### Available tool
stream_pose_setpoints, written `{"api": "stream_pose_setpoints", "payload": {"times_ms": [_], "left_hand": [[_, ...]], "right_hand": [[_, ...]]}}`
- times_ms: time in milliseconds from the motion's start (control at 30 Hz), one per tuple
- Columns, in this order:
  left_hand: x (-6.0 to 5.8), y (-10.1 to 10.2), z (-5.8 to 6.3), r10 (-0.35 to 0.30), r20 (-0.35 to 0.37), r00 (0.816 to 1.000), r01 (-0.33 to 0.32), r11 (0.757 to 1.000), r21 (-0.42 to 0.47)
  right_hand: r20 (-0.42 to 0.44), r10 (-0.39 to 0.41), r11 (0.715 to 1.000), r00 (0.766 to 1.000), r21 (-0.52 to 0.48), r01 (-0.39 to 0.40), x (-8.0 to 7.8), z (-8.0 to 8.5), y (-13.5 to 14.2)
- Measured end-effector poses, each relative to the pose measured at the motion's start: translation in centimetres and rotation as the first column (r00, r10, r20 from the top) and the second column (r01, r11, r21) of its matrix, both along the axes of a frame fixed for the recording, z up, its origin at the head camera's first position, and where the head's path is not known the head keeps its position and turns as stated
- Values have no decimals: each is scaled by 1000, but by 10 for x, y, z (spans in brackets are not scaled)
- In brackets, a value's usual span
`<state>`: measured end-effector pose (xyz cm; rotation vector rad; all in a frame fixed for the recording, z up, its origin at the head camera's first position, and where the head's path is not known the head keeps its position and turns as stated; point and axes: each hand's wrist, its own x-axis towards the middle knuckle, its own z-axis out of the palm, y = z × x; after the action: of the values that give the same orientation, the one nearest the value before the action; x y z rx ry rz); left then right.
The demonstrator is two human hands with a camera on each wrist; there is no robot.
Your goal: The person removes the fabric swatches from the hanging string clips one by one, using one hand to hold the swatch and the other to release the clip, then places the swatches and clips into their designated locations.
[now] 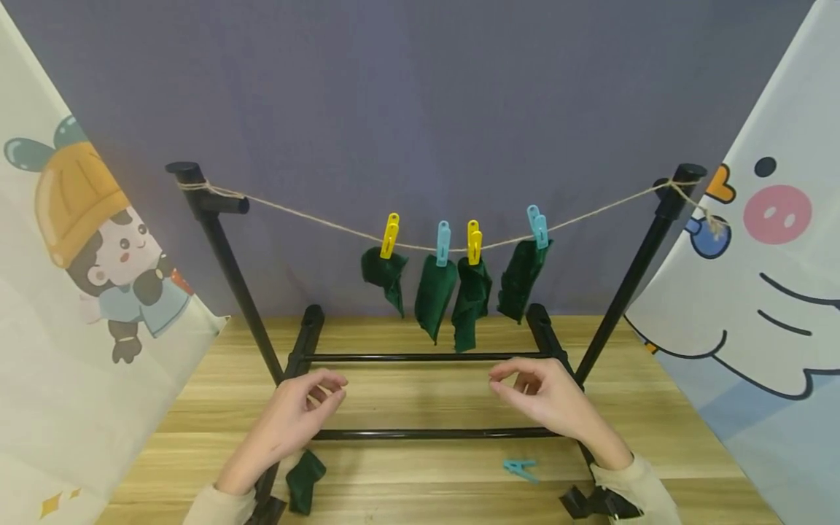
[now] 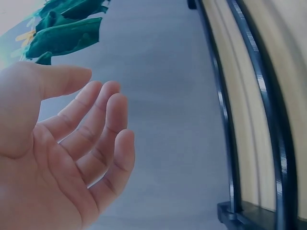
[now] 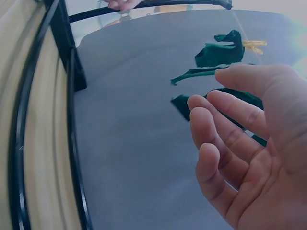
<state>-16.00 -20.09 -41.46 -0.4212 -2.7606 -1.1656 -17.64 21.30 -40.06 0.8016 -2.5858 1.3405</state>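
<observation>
Four is not needed to say that several dark green cloth pieces [image 1: 436, 299] hang from a string [image 1: 308, 216], pinned by yellow clothespins [image 1: 390, 235] and blue clothespins [image 1: 443, 243]. My left hand [image 1: 302, 410] hovers over the left side of the black rack [image 1: 433, 434], fingers loosely bent, holding nothing. On the other side my right hand [image 1: 547, 397] is held up likewise, thumb and fingers apart with nothing between them. A loose blue clothespin [image 1: 520, 469] lies on the table below the right hand. Another green cloth piece [image 1: 305, 481] lies below the left hand.
The rack's left post [image 1: 236, 277] and right post [image 1: 630, 284] carry the string ends. A wooden table [image 1: 407, 477] lies underneath. Behind stands a grey backdrop [image 1: 420, 109], with printed cartoon sheets [image 1: 131, 292] at both sides.
</observation>
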Motion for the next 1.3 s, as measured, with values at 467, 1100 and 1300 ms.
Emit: {"api": "stream_pose_setpoints", "payload": {"times_ms": [467,1100,1300], "left_hand": [[-8,10,12,-21,-9,1000,22,1000,18],[-18,26,18,-46,-49,998,51,993,105],[-22,36,22,-62,-106,992,78,985,152]], "right_hand": [[-45,57,998,997,-16,-58,-8,11,-18],[-68,97,994,993,-41,-99,-11,31,-38],[-86,81,996,993,-21,-83,-15,38,-35]]}}
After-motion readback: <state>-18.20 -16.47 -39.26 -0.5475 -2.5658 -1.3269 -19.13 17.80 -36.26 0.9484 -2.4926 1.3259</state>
